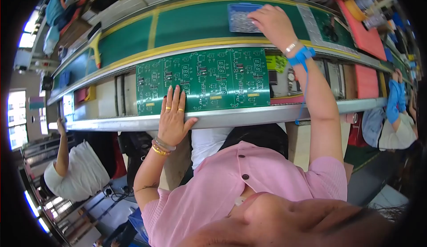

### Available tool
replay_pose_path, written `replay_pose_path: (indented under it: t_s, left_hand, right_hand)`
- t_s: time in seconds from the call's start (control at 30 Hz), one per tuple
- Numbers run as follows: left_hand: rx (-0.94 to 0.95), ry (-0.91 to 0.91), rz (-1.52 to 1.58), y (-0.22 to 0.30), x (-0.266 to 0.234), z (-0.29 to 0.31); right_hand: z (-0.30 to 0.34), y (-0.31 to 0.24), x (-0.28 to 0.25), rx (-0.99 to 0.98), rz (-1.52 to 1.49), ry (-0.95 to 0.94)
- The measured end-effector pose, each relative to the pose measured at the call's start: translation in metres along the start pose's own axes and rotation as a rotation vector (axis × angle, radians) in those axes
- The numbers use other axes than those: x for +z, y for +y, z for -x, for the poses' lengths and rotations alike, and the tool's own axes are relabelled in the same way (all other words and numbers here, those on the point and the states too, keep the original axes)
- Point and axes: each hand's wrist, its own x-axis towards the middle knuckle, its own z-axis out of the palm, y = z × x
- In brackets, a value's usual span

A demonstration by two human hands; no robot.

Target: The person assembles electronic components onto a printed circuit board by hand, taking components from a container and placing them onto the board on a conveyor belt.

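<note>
A wide green circuit board panel [209,80] rests across the two metal rails in front of me. Its repeated sections carry small dark parts and digit-shaped outlines. My left hand [175,118] lies flat on the panel's near left edge, fingers stretched out. Beyond the panel, a blue tray [230,18] full of small silvery parts [242,21] sits on the green belt. My right hand [272,21] reaches over the tray's right side, its fingertips bent together at the parts. Whatever those fingers pinch is too small to name. A blue wrist strap [301,56] with a cord circles my right wrist.
The near metal rail [240,119] runs between me and the panel. Beyond it lies the green belt [191,27] with yellow edges. A yellow-handled tool [95,49] leans at the left, and a red-pink board [362,33] lies far right. Other people work at both sides.
</note>
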Motion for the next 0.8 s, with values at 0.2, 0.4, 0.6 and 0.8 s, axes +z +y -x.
replay_pose_path:
  t_s: [0.2,0.4,0.6,0.8]
  left_hand:
    - [0.261,-0.109,0.089,-0.034,-0.044,-0.025]
    - [0.39,0.215,0.158,-0.041,-0.083,-0.148]
    - [0.54,0.356,-0.058,0.002,-0.041,-0.26]
    - [0.435,0.22,-0.038,0.007,-0.028,-0.273]
  right_hand:
    - [-0.037,-0.027,0.026,-0.266,0.162,0.019]
    - [-0.041,-0.037,0.034,-0.261,0.123,0.089]
    - [-0.034,-0.034,0.034,-0.202,0.06,0.133]
    - [-0.005,-0.032,0.007,-0.113,-0.257,0.23]
